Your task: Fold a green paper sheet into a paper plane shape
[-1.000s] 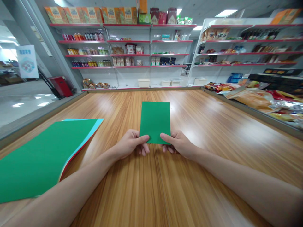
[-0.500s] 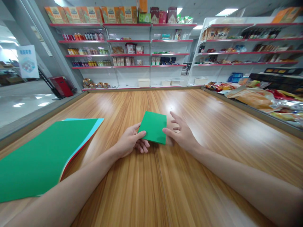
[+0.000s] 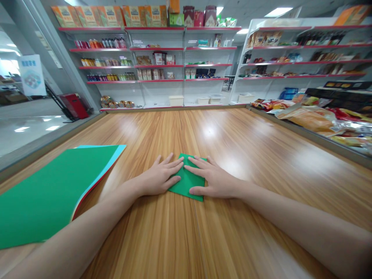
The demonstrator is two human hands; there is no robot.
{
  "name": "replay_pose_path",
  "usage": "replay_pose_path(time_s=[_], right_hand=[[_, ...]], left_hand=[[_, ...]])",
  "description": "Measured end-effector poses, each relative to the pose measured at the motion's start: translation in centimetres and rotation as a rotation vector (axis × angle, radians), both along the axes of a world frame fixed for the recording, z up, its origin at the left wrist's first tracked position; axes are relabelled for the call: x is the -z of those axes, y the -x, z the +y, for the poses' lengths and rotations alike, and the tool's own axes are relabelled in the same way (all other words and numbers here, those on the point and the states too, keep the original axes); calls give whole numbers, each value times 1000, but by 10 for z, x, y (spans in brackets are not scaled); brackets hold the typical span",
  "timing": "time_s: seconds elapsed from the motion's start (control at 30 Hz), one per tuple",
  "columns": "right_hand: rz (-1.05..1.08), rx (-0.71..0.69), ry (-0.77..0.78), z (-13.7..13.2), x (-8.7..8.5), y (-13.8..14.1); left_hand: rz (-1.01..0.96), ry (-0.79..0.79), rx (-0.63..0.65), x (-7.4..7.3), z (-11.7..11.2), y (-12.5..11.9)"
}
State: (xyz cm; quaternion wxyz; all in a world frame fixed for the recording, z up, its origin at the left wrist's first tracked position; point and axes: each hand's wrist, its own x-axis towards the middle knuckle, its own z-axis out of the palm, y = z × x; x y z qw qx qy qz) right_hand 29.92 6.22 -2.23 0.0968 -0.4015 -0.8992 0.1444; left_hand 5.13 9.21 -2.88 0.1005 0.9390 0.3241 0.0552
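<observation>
A small folded piece of green paper (image 3: 186,182) lies flat on the wooden tabletop (image 3: 162,240) in front of me. My left hand (image 3: 159,176) is open, palm down, its fingertips resting on the paper's left side and the rest on the wood. From the other side my right hand (image 3: 210,176) presses on the paper, also open with fingers spread. Parts of the paper's left and right edges are hidden under the hands.
At left lies a stack of large coloured sheets (image 3: 58,186), green on top, with blue and red edges showing. Packaged snacks (image 3: 308,118) are heaped beyond the table's right edge. Stocked shelves (image 3: 157,49) stand behind the table, and a red hand cart (image 3: 74,105) is back left.
The green paper has come down from between my hands onto the tabletop, nearer to me. Both hands have turned palm down and flattened over it.
</observation>
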Motion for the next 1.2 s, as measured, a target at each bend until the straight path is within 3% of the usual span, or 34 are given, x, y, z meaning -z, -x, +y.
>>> replay_pose_path(time_s=[0.17, 0.6, 0.9, 1.2], right_hand=[[12, -112, 90, 1, -8, -3], [46, -152, 182, 1, -15, -3], [57, -169, 151, 1, -12, -3], [15, -176, 186, -1, -18, -2]], left_hand=[[45, 125, 21, -8, -1, 1], [123, 359, 29, -33, 0, 9], [106, 296, -4, -25, -2, 8], [22, 226, -232, -8, 9, 11]])
